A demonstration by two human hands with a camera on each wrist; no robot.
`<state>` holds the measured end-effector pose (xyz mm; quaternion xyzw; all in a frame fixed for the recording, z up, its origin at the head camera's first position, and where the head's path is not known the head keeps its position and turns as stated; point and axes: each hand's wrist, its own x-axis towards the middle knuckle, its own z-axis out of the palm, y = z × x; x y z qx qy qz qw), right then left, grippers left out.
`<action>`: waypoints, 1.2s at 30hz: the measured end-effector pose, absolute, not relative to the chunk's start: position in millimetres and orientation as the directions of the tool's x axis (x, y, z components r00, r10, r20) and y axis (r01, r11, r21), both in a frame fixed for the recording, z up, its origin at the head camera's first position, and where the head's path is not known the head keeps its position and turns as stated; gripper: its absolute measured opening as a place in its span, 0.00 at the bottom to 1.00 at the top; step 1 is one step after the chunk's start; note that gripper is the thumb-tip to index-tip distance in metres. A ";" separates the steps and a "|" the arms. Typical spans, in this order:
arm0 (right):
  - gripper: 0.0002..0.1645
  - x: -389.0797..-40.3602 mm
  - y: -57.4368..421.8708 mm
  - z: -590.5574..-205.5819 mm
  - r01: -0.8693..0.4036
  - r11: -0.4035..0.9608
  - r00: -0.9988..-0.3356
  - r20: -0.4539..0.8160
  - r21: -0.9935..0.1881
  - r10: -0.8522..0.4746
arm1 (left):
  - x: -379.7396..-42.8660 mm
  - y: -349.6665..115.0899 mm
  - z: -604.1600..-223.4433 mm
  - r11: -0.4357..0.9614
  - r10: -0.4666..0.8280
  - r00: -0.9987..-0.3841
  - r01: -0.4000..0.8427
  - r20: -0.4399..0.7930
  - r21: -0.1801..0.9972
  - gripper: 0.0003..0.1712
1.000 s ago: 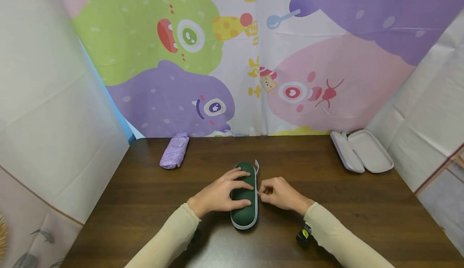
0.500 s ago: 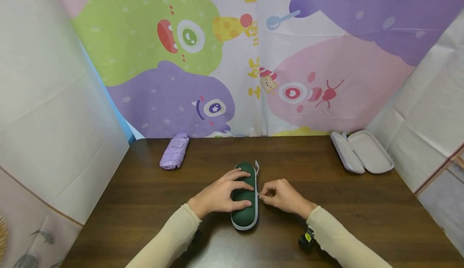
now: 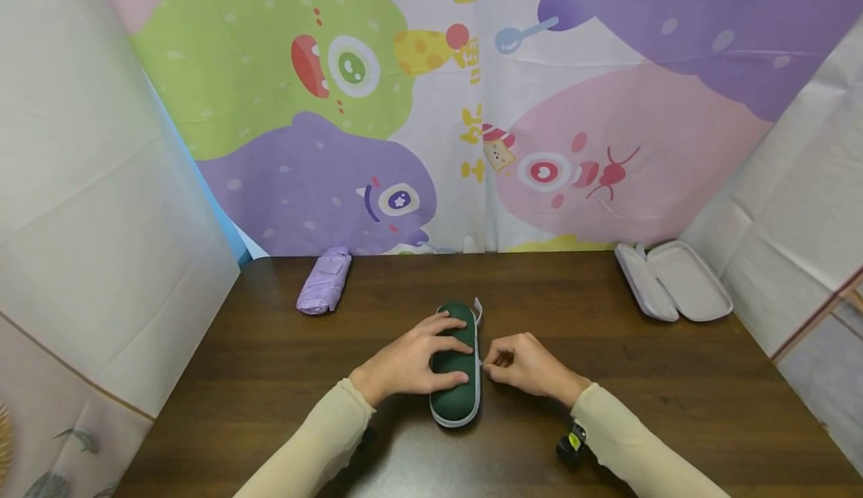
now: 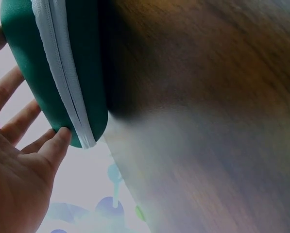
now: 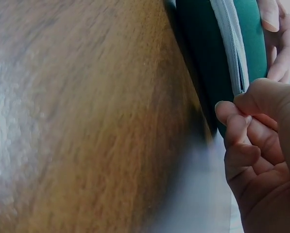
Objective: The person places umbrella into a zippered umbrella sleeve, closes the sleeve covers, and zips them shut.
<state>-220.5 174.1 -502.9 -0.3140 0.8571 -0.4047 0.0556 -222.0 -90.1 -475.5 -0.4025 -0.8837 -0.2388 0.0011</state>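
Fingers of the left hand (image 3: 421,354) lie spread over the green case (image 3: 453,406) on the table (image 3: 539,296) while the right hand (image 3: 531,365) pinches what seems its pull tab (image 3: 482,364), the zipper (image 5: 230,43) looking part-run, some length left.

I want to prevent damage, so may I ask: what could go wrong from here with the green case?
The zipper might jam if the right hand, pinching at it, pulls crookedly. The green zippered case could slide or twist if the left hand, resting on top, presses too lightly.
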 end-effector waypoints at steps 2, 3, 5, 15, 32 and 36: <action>0.09 -220.1 173.9 -503.7 -0.505 0.473 -0.792 0.169 -0.722 -0.587 | -222.0 -89.8 -475.5 0.560 0.711 -0.676 0.711 0.195 0.425 0.24; 0.09 -219.8 173.8 -504.0 -0.512 0.470 -0.788 0.177 -0.719 -0.589 | -221.9 -89.7 -475.7 0.560 0.710 -0.677 0.710 0.195 0.426 0.24; 0.10 -219.2 173.4 -504.7 -0.522 0.464 -0.784 0.189 -0.716 -0.591 | -221.9 -89.4 -475.8 0.559 0.709 -0.677 0.709 0.195 0.429 0.24; 0.12 -215.9 172.9 -505.6 -0.504 0.469 -0.786 0.160 -0.725 -0.598 | -221.8 -88.8 -476.1 0.561 0.706 -0.681 0.706 0.197 0.432 0.24; 0.11 -207.7 172.5 -501.0 -0.503 0.450 -0.764 0.136 -0.738 -0.631 | -220.3 -89.5 -473.9 0.550 0.711 -0.674 0.710 0.199 0.440 0.24; 0.10 -205.9 172.5 -500.7 -0.502 0.453 -0.762 0.128 -0.737 -0.635 | -221.0 -89.5 -474.8 0.541 0.716 -0.667 0.717 0.206 0.440 0.23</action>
